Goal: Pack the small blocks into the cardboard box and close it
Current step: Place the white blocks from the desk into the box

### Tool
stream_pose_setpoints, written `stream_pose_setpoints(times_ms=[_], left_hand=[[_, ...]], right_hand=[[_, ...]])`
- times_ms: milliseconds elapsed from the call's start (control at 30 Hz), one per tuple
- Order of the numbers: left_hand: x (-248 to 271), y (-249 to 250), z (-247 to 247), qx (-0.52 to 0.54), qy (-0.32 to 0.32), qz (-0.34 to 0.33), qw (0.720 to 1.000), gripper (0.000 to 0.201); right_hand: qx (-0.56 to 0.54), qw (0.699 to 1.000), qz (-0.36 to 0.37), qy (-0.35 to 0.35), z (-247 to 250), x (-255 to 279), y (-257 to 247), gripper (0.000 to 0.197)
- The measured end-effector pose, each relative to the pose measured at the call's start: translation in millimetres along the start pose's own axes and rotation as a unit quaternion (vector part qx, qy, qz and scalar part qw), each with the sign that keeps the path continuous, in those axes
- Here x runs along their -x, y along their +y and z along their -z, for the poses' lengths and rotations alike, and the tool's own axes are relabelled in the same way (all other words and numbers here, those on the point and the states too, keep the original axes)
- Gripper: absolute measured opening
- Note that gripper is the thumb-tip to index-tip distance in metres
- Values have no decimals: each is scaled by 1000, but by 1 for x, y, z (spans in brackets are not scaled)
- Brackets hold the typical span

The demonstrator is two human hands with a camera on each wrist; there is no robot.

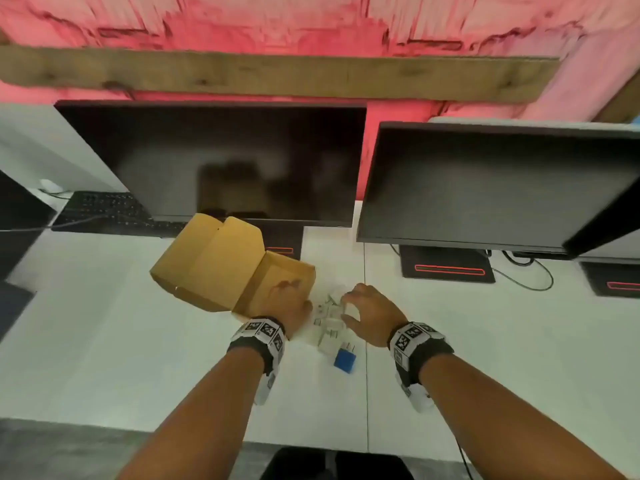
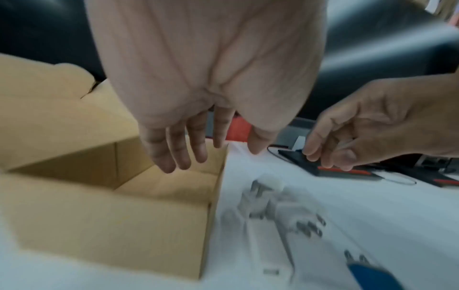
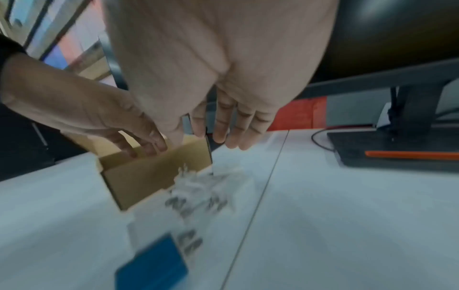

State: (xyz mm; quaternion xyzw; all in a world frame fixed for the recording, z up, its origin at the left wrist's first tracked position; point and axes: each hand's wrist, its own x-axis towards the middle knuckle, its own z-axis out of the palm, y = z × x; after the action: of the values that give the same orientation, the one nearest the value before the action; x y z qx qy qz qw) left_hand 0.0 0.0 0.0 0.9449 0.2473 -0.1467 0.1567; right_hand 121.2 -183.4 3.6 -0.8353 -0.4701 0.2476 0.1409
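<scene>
The open cardboard box (image 1: pixel 287 271) sits on the white table, its lid flap (image 1: pixel 214 258) leaning back to the left. In the left wrist view the box (image 2: pixel 111 225) looks empty inside. My left hand (image 1: pixel 291 301) hovers over the box's near right corner with its fingers (image 2: pixel 178 157) straight, holding nothing. Just right of the box lies a pile of several small white pronged blocks (image 1: pixel 329 320), with one blue block (image 1: pixel 345 362) nearest me. My right hand (image 1: pixel 349 310) hangs over the pile, its fingers (image 3: pixel 223 129) relaxed and empty.
Two dark monitors (image 1: pixel 221 161) (image 1: pixel 491 188) stand right behind the box and pile, their bases (image 1: pixel 446 268) and cables (image 1: pixel 526 271) on the table. A keyboard (image 1: pixel 104 213) lies at the back left. A seam (image 1: pixel 365 341) runs down the table beside the blocks.
</scene>
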Motion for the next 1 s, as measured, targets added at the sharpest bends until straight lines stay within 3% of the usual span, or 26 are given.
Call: stream_pose_setpoints(times_ms=[100, 367, 533, 800, 1000], left_hand=[[6, -8, -25, 54, -76, 60, 994, 50], [16, -7, -51, 69, -82, 90, 990, 47], [16, -3, -54, 82, -103, 101, 986, 43], [22, -7, -44, 90, -121, 47, 987, 38], [24, -15, -36, 81, -156, -1, 984, 28]], right_hand=[[-1, 999, -11, -46, -21, 5, 2, 44], [0, 998, -46, -39, -56, -9, -9, 31], [11, 997, -82, -7, -65, -18, -10, 39], [-44, 991, -128, 12, -53, -21, -9, 37], [-125, 972, -162, 118, -43, -3, 6, 15]])
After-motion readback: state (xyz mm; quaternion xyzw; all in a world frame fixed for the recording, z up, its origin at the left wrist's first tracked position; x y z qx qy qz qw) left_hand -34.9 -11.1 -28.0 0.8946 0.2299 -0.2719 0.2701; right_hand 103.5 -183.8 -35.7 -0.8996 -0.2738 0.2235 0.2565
